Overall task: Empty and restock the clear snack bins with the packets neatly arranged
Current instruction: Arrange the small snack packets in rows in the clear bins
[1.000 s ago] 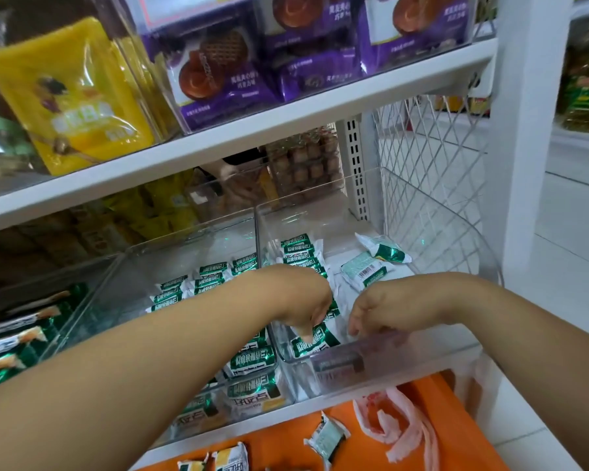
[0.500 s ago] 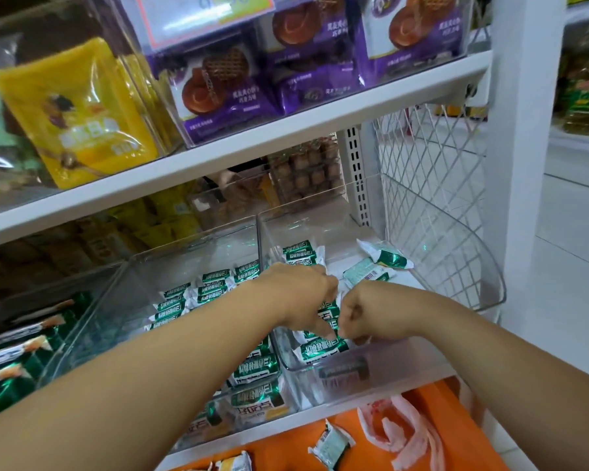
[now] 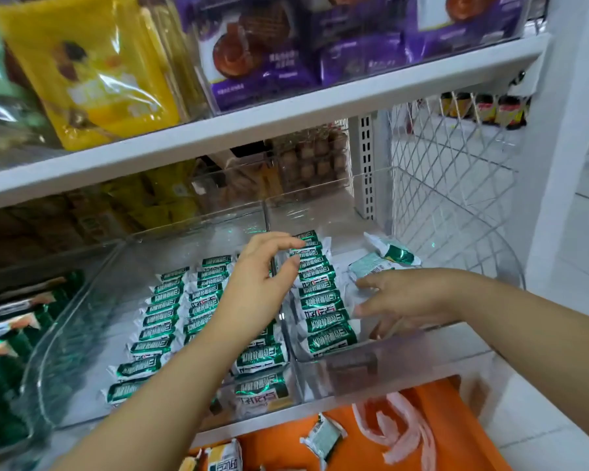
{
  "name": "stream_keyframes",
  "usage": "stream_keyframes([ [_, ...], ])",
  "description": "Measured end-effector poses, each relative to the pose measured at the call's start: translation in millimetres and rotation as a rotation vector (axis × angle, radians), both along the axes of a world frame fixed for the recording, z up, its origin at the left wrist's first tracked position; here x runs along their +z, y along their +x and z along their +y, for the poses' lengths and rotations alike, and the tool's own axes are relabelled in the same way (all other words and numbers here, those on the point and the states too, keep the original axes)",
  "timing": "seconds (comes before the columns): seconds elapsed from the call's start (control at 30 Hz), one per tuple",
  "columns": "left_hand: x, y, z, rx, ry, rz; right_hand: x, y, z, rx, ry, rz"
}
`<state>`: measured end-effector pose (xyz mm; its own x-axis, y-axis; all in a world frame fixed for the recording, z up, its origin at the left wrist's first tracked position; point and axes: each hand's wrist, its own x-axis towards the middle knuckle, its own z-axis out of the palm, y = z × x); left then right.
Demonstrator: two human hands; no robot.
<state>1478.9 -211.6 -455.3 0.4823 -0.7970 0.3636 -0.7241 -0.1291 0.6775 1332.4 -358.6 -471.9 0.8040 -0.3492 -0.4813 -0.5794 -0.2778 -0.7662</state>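
Packets (image 3: 323, 300): green-and-white foil wrappers with white lettering and crimped white ends.
Left bin (image 3: 82, 317): clear; holds overlapped rows of packets, label side up, partly hidden by the forearm.
Right bin (image 3: 405, 365): clear; one overlapped row along its left wall, and two loose packets (image 3: 391, 253) at the rear.
Left hand (image 3: 262, 283): above the wall between the bins, fingers loosely curved and apart, holding nothing.
Right hand (image 3: 398, 297): inside the right bin beside the row, fingers straight and spread.
Orange crate (image 3: 456, 419): below the shelf; holds stray packets.
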Motion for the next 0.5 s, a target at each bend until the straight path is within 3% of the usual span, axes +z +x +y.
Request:
stream_keyframes([
  [0.13,-12,-1,0,-0.034,-0.186,0.150,0,18,9,0.077,-0.075,0.076],
  [0.27,-12,-1,2,-0.028,-0.198,0.214,-6,27,13,-0.001,0.000,0.092],
  [0.4,-10,-4,4,-0.030,-0.195,0.247,-7,19,4,-0.145,0.261,0.031],
  [0.5,-9,-4,5,-0.034,-0.205,0.263,-6,19,10,-0.091,0.163,0.054],
])
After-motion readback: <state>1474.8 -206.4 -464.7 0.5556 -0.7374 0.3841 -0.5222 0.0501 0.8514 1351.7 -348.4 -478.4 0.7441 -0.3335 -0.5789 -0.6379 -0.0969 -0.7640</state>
